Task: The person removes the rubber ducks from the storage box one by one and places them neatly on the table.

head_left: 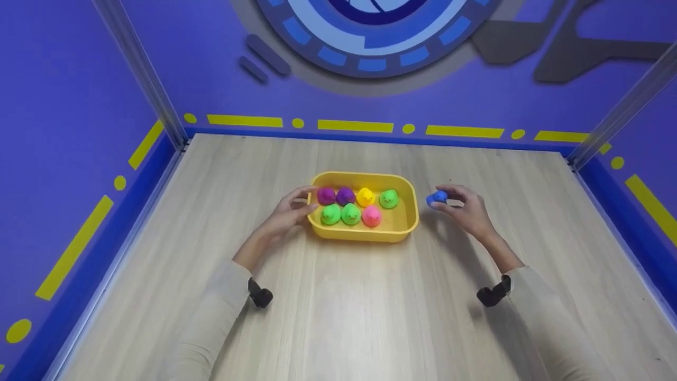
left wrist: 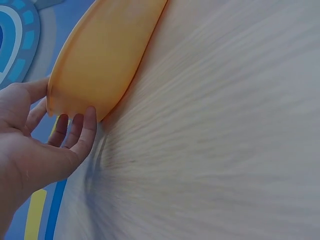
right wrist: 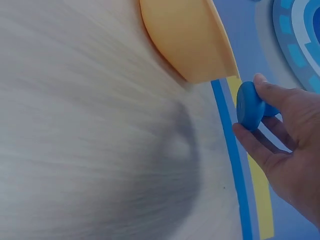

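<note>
A yellow plastic tub (head_left: 365,235) sits on the table with several small toy ducks in it. Its back row has a magenta duck (head_left: 327,196), a purple duck (head_left: 346,196), a yellow duck (head_left: 365,197) and a green duck (head_left: 389,199). Two green ducks and a pink duck (head_left: 372,216) form the front row. My left hand (head_left: 288,212) holds the tub's left end, fingers against the outer wall in the left wrist view. To the right of the tub, my right hand (head_left: 468,209) pinches a blue duck (right wrist: 250,106) above the table, thumb and fingertips round it.
The wooden table (head_left: 338,307) meets a blue-purple back panel (head_left: 211,79) with yellow markings. Similar side panels stand left and right, with metal posts (head_left: 143,69) at the corners. A black wrist device (head_left: 259,293) is worn on each sleeve.
</note>
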`<action>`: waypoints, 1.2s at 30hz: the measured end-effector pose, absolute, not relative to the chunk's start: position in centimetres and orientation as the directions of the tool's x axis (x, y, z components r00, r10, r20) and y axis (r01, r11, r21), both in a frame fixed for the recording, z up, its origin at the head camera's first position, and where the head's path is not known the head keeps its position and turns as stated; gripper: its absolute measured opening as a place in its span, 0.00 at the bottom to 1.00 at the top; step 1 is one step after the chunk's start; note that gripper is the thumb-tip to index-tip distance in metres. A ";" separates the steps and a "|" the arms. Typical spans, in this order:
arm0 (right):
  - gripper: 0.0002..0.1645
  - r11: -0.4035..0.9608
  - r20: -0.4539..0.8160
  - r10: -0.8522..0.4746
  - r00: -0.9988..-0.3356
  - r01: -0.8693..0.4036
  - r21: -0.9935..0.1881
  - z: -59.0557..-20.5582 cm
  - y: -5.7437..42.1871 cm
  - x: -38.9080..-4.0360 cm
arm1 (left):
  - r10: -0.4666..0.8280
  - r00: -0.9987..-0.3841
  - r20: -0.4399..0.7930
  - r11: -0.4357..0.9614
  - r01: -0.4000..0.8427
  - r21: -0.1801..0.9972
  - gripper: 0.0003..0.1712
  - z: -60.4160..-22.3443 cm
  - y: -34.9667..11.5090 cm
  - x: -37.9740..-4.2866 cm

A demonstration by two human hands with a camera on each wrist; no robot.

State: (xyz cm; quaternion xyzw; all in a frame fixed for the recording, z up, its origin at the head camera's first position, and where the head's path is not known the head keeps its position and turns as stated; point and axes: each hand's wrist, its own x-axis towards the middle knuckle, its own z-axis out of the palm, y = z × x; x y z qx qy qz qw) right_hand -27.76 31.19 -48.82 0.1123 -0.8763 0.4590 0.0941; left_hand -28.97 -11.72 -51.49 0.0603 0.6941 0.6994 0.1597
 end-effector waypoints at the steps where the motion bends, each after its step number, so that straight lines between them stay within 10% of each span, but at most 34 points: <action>1: 0.28 0.563 0.257 -0.109 -0.960 -0.273 -0.780 -49.4 31.6 -28.1 | 0.302 -0.943 -0.142 0.004 -0.147 0.989 0.29 -51.5 -11.6 -29.0; 36: 0.24 0.642 0.103 -0.294 -0.950 -0.277 -0.716 -52.3 32.3 -29.1 | 0.302 -0.940 -0.159 -0.061 -0.186 0.981 0.31 -52.0 -11.7 -29.1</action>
